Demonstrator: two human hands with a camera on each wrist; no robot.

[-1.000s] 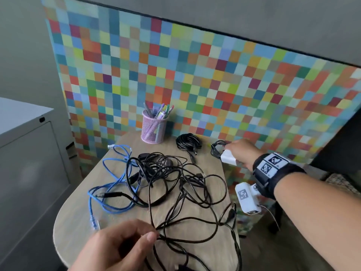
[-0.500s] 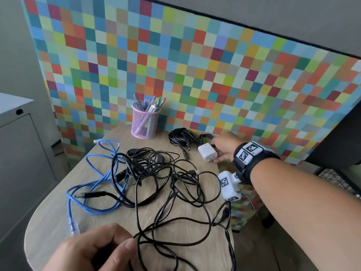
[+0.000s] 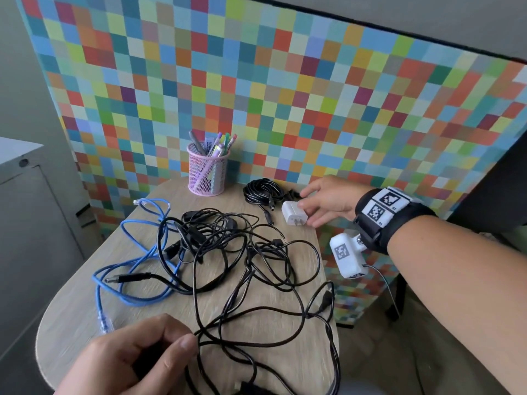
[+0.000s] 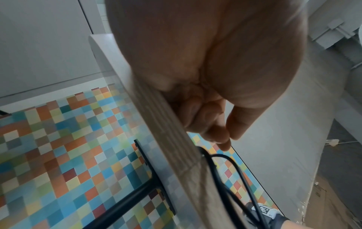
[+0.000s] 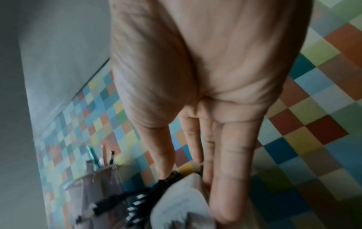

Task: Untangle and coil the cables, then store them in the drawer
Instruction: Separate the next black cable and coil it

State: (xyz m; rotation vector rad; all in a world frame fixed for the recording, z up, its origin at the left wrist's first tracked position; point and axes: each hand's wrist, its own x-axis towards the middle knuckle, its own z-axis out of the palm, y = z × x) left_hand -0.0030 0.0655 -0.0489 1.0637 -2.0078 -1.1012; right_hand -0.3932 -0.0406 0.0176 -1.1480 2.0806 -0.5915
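Observation:
A tangle of black cables (image 3: 242,252) is spread over the wooden table (image 3: 85,323), and a blue network cable (image 3: 137,260) is caught in its left side. My left hand (image 3: 182,336) pinches one black strand between thumb and forefinger at the near edge; the left wrist view shows the curled fingers (image 4: 221,136) above black cable (image 4: 235,170). At the back lies a coiled black cable (image 3: 261,189) with a white plug adapter (image 3: 293,213) beside it. My right hand (image 3: 309,207) touches the adapter with nearly straight fingers (image 5: 231,170).
A pink mesh pen cup (image 3: 207,175) stands at the table's back edge. A colourful checkered panel (image 3: 285,95) rises behind the table. A grey cabinet (image 3: 28,223) stands to the left. Black cable loops hang over the table's near right edge (image 3: 330,323).
My right hand has brought the white adapter from the table's far right edge in beside the coiled cable, and its fingers have straightened. The left hand keeps its pinch on the black strand.

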